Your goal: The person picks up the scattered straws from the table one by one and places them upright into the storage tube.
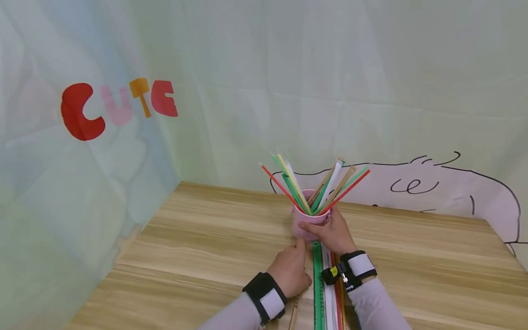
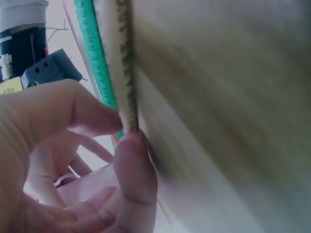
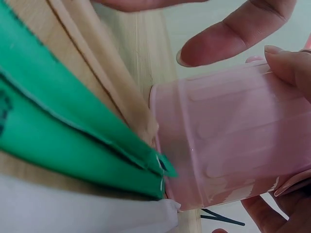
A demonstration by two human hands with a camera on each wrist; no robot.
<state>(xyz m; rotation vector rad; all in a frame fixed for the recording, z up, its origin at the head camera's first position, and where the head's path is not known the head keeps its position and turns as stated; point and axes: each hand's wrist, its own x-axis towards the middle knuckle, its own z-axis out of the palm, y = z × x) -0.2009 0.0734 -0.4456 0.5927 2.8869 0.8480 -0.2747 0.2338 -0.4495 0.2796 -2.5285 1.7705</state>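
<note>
Brown paper-wrapped straw (image 3: pixel 111 68): along wooden table (image 1: pixel 206 247), between 6 and 7 o'clock of pink plastic cup (image 3: pixel 228 131), end by its base. Left hand (image 1: pixel 288 272), 7 o'clock: thumb-forefinger gap narrow; can't tell if pinching. Right hand (image 1: pixel 336 233), 4 o'clock, grips cup. Best: steady cup, pinch near straw's end, don't drag green-wrapped straw (image 1: pixel 318 288), 6 o'clock.
</note>
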